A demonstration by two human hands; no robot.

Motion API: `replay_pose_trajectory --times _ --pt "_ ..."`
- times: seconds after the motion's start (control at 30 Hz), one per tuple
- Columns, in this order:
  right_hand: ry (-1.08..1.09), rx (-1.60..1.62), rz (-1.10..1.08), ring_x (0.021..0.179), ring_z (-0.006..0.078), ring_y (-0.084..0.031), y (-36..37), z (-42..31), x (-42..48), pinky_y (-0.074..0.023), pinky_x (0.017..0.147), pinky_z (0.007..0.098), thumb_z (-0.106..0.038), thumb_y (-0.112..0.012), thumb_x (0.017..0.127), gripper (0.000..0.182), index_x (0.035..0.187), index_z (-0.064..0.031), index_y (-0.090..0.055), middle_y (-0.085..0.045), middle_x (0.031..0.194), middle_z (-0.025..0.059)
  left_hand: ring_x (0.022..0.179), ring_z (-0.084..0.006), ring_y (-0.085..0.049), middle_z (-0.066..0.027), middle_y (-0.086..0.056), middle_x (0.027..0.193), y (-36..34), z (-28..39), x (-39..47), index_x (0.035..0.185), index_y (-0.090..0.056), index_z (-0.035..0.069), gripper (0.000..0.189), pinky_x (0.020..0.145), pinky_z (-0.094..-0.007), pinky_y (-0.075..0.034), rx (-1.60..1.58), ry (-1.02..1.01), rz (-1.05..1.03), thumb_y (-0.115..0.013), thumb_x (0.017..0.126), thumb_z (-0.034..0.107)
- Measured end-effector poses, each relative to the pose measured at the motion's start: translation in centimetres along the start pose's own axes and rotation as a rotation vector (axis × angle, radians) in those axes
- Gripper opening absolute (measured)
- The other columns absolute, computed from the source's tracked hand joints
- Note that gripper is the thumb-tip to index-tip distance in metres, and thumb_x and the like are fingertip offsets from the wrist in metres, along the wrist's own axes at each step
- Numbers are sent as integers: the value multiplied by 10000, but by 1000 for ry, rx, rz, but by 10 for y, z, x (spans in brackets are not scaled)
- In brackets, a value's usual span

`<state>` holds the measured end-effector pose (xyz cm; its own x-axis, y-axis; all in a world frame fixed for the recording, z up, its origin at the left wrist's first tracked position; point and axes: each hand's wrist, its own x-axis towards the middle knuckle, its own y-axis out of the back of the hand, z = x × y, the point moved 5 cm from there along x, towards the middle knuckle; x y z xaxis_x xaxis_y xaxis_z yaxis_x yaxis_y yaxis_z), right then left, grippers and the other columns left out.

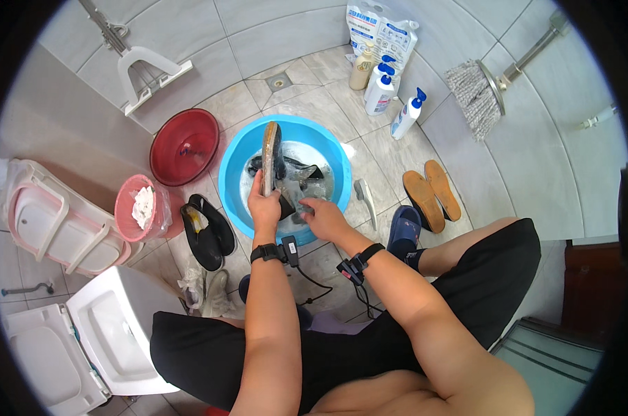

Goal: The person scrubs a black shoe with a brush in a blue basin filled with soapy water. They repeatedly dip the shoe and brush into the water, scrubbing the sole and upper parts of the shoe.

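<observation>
A blue plastic basin point(344, 171) on the tiled floor holds soapy water and a dark wet shoe point(297, 167). Over it my left hand point(265, 207) grips a dark shoe point(277, 151) turned on its side, its light sole edge facing left. My right hand point(322, 216) reaches over the basin's near side, fingers bent at a translucent greyish thing point(294, 200), perhaps a wet cloth or bag. Whether the fingers hold it I cannot tell. To the right of the basin a white scrub brush point(366, 200) lies on the floor.
Black shoes point(204, 242) and a pink bin point(129, 218) stand left, near a red basin point(210, 156). Orange-brown insoles or shoe soles point(423, 195) lie right. Pump bottles point(406, 117) stand at the back right. A toilet point(111, 333) is at lower left. Cables hang from both wrist straps.
</observation>
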<state>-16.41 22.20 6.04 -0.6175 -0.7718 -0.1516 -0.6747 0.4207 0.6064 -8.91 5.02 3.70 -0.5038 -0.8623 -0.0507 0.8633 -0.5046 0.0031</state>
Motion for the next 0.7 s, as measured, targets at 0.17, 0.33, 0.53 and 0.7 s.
replay_pose_trajectory --times 0.17,0.33,0.53,0.7 --pt "-6 36 45 987 404 -697 4 4 -2 -551 871 469 -173 -698 913 342 1231 -48 -703 -727 1122 227 1076 -282 -676 -185 -685 1241 2 -2 -1 1589 -377 11 872 951 -372 -517 299 91 -14 -770 811 26" --pt "-56 93 59 965 378 -710 4 10 -2 -557 860 451 -173 -706 917 326 1213 -35 -706 -742 1090 213 1212 -461 -600 -291 -670 1266 9 -13 -9 1611 -307 22 1039 1055 -502 -463 758 289 160 -850 788 349" --pt "-85 116 42 976 358 -716 3 15 1 -563 865 438 -176 -702 930 315 1211 -33 -706 -743 1115 201 1297 -451 -512 -316 -571 1368 -3 -22 -8 1657 -223 109 985 1105 -518 -413 1024 434 42 -662 907 574" --pt "-88 98 39 992 352 -714 6 16 3 -566 872 436 -180 -698 937 322 1222 -31 -696 -737 1140 194 1399 -513 -384 -360 -343 1522 -23 -44 -12 1690 -105 215 953 1146 -569 -362 1106 476 -124 -561 953 610"
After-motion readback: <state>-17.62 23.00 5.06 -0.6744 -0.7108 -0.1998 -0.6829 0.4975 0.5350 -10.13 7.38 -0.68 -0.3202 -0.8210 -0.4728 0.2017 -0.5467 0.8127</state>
